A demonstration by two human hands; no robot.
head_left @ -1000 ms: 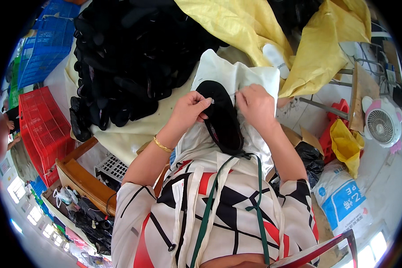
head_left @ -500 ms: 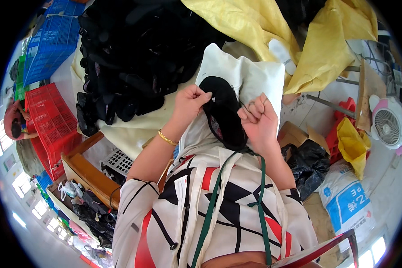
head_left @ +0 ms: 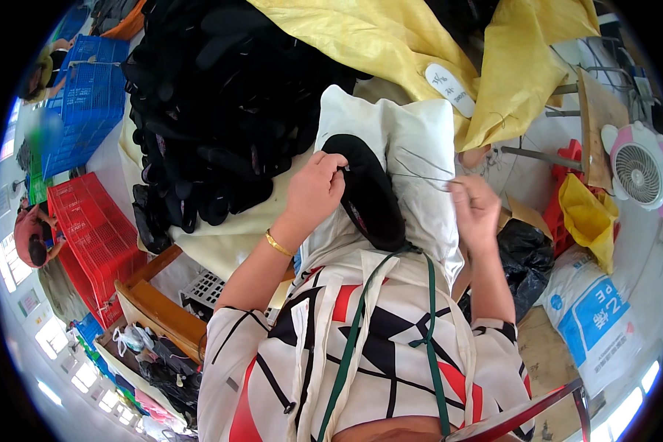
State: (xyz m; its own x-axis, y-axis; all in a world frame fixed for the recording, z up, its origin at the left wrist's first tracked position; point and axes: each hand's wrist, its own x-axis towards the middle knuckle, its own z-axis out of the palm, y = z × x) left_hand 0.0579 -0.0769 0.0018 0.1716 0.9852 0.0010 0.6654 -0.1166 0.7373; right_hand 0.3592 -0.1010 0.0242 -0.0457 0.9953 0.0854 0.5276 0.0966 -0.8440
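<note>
A black cloth shoe (head_left: 376, 197) lies lengthwise on a white cloth-covered cushion (head_left: 424, 127) across my lap, its opening facing up. My left hand (head_left: 317, 188), a gold bracelet at its wrist, pinches the shoe's far left rim between thumb and fingers. Dark thread (head_left: 423, 175) stretches over the cushion toward my right hand (head_left: 476, 208). The fingers of that hand are closed on the thread, to the right of the shoe and apart from it. Whether a needle is also in them is too small to make out.
A large heap of black shoes (head_left: 221, 96) fills the far left. Beyond the cushion are yellow sacking (head_left: 390, 44) and a white insole (head_left: 449, 88). A red crate (head_left: 96, 228) and wooden furniture (head_left: 158, 306) stand left; a fan (head_left: 637, 168) and black bag (head_left: 524, 258) right.
My right hand has moved right, away from the shoe, drawing the thread out across the cushion. My left hand keeps its pinch on the shoe's rim. The view has shifted slightly.
</note>
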